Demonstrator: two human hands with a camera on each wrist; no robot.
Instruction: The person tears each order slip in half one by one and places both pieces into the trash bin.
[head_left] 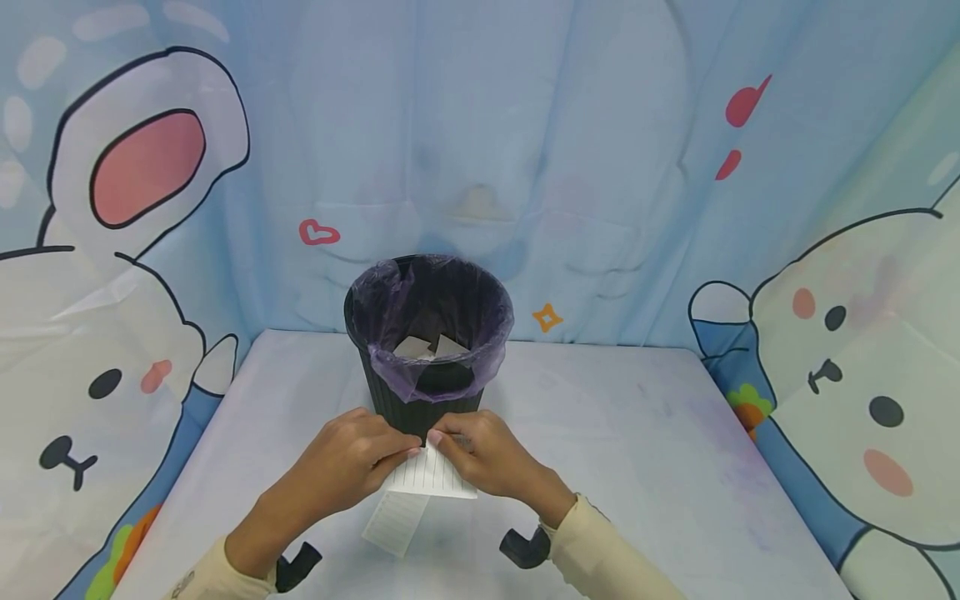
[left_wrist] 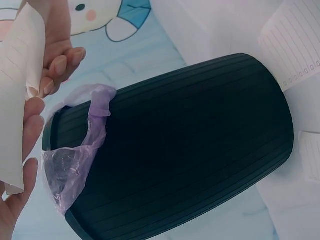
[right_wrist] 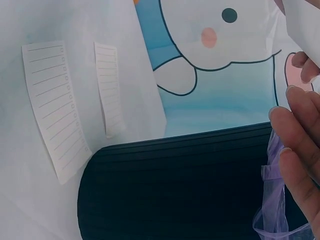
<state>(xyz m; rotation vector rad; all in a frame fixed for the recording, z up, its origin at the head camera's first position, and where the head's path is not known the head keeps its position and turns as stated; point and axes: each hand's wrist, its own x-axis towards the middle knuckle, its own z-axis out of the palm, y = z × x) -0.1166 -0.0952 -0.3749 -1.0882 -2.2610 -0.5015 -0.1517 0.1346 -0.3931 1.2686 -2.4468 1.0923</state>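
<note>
Just in front of a black ribbed bin, my left hand and right hand come close together. Between their fingertips they pinch a white lined sheet of paper, its top edge at the thumbs. The left wrist view shows that paper bent or curled, high beside the bin's rim. A purple plastic bag lines the bin and folds over its rim. White paper pieces lie inside. A wide lined strip and a narrower strip lie on the table by the bin's base.
A white cloth covers the table. A blue curtain with cartoon rabbits hangs behind and at both sides. Black curved pieces, one at the left wrist and one at the right, stick out near the cream sleeves.
</note>
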